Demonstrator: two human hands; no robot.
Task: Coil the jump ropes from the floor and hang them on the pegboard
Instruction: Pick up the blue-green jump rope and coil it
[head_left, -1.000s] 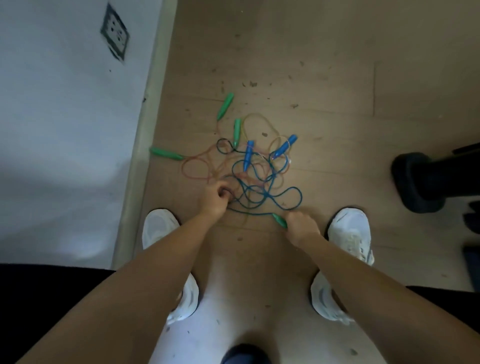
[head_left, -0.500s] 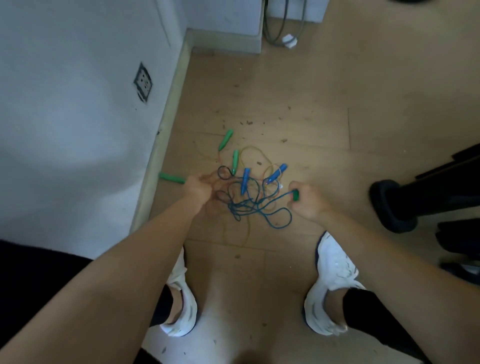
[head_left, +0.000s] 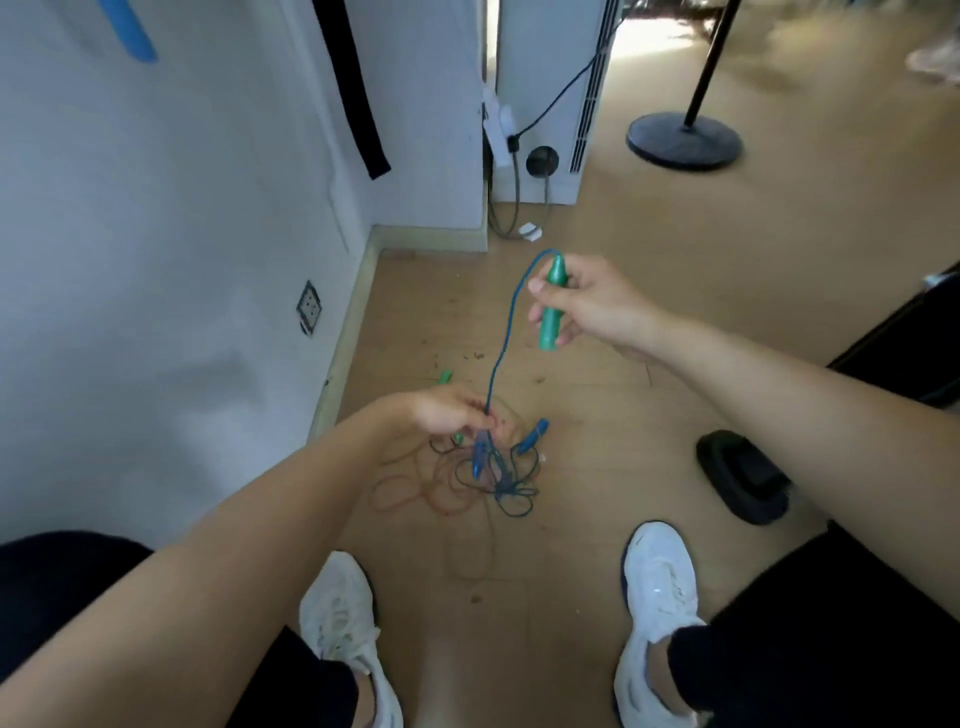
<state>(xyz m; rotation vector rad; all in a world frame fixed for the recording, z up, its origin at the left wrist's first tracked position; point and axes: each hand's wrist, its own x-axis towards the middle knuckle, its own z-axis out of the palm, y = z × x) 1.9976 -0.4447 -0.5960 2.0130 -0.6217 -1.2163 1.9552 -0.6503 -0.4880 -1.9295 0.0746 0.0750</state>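
head | right grip (head_left: 592, 306) holds green handle (head_left: 549, 330) | left grip (head_left: 447, 413) pinches blue rope (head_left: 506, 332) | tangle (head_left: 483, 483) on floor (head_left: 571, 519)

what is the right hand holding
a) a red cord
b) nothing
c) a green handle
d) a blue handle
c: the right hand holds a green handle, raised above the floor, and a blue cord runs from the handle's top down to the left hand.
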